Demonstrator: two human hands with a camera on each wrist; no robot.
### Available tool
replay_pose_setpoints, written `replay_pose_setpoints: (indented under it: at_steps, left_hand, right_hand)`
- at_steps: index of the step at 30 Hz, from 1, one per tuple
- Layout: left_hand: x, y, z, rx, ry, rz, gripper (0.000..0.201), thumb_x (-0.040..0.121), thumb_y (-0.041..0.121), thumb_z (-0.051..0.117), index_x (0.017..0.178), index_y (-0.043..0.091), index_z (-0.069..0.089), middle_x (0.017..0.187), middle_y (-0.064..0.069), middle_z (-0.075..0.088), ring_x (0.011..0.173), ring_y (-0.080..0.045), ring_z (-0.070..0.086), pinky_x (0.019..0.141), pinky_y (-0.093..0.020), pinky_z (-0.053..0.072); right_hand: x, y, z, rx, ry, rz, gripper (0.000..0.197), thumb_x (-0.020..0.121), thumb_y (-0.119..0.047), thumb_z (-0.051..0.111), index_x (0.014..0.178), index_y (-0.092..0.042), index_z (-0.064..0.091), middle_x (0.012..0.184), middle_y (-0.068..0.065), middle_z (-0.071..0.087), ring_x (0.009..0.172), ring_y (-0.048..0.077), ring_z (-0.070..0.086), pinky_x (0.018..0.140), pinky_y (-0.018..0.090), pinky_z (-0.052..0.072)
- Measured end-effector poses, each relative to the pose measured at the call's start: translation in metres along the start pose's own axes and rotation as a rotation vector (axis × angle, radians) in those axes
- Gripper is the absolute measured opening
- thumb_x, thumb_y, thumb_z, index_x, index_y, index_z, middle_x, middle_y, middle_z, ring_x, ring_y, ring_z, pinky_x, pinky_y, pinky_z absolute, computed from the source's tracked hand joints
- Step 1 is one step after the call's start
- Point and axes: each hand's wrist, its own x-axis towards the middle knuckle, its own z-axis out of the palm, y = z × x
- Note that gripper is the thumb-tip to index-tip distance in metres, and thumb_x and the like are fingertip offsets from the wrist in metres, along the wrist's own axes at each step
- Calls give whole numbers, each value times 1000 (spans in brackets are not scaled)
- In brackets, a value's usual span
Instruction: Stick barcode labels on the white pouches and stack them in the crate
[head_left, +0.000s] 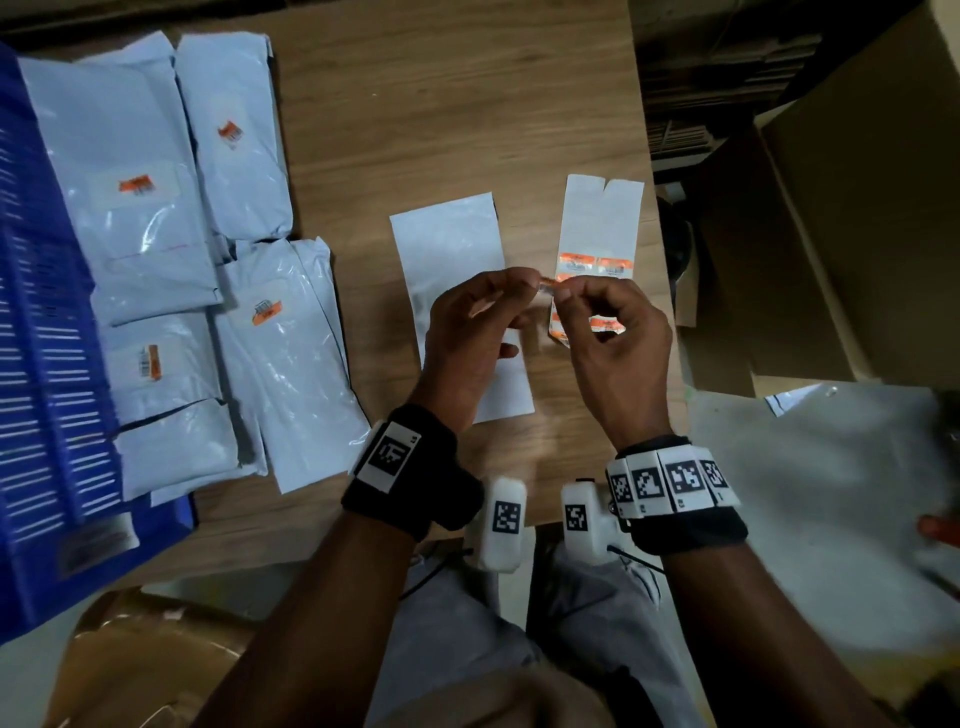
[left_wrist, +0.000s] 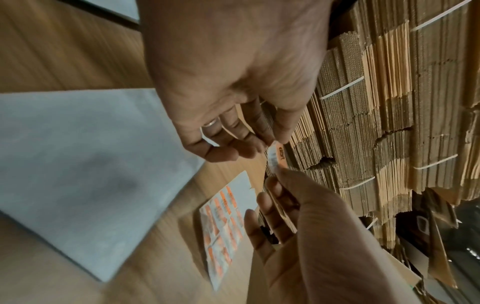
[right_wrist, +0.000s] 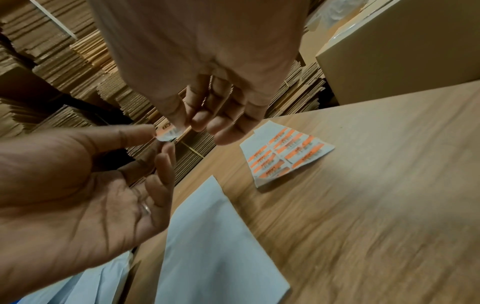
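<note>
— What are our hands doing?
— Our left hand (head_left: 470, 332) and right hand (head_left: 613, 338) are each pinching an end of one barcode label (left_wrist: 276, 159) above the unlabelled white pouch (head_left: 447, 244) lying mid-worktop (head_left: 415, 104).
— And the label sheet (head_left: 597, 228)?
— Lying just right of it.

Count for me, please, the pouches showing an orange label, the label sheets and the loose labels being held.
Pouches showing an orange label: 4
Label sheet: 1
Loose label held: 1
Total: 6
</note>
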Motion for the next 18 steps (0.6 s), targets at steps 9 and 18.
replay_pose_setpoints:
  at_steps: [9, 18]
  left_hand:
    - [-16, -51, -41, 247, 253, 179, 9, 96, 24, 68, 98, 32, 73, 95, 10, 75, 68, -10, 69, 59, -22, 53]
    - [-10, -71, -53, 151, 452, 78, 7, 91, 20, 74, 97, 21, 76, 82, 9, 73, 60, -2, 66, 54, -20, 52]
  right_hand:
    - [-22, 21, 28, -85, -246, 109, 11, 96, -13, 67, 93, -22, 72, 91, -7, 73, 82, 9, 70, 72, 27, 58]
    - [-13, 26, 62, -209, -237, 157, 8, 89, -18, 73, 86, -14, 79, 77, -4, 75, 73, 10, 71, 69, 22, 57]
